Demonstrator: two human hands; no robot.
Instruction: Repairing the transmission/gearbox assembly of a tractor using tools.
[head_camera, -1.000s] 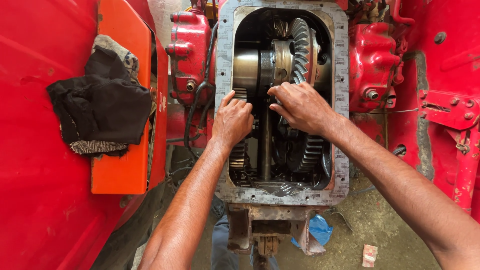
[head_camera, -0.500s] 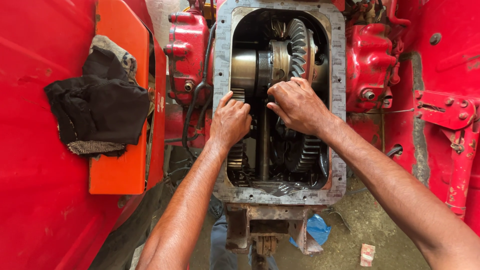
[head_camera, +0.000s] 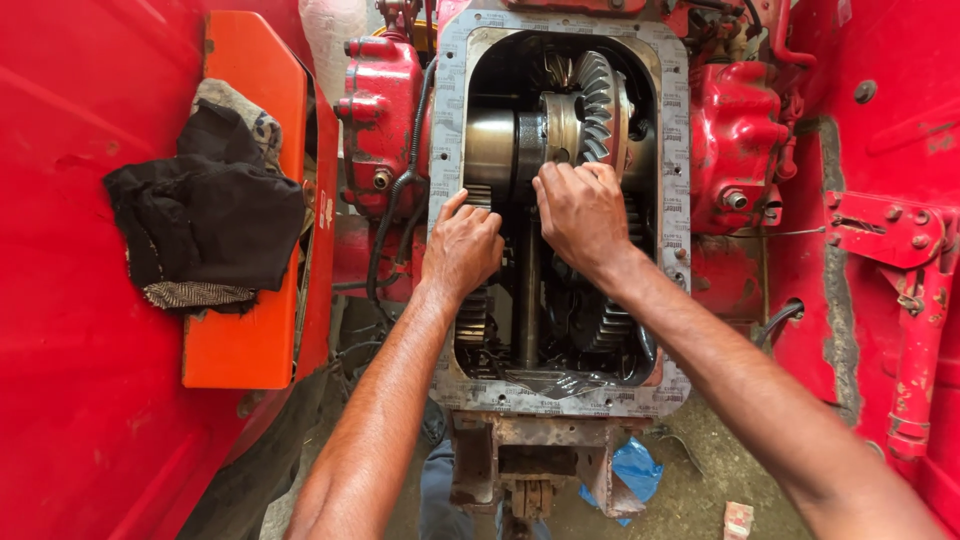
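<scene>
Both hands reach into the open gear housing (head_camera: 448, 300): left hand (head_camera: 462, 248) fingers curled on a small gear (head_camera: 472, 312), right hand (head_camera: 582, 212) gripping the shaft parts beside the bevel gear (head_camera: 594, 105).

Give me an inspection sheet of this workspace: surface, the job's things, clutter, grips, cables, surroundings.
Surface: grey gasket flange frames the open red gear housing; printed marks on it, otherwise bare.
Job's things: large toothed ring gear and steel drum at the top of the opening; vertical shaft and lower gears below.
Clutter: black cloth draped over the orange panel.
Grips: left hand and right hand are both inside the opening, fingers curled on the parts beneath; what each clasps is hidden.
Cables: black hose runs down the housing's left side.
Surroundings: red bodywork both sides; blue scrap on the ground below.
</scene>
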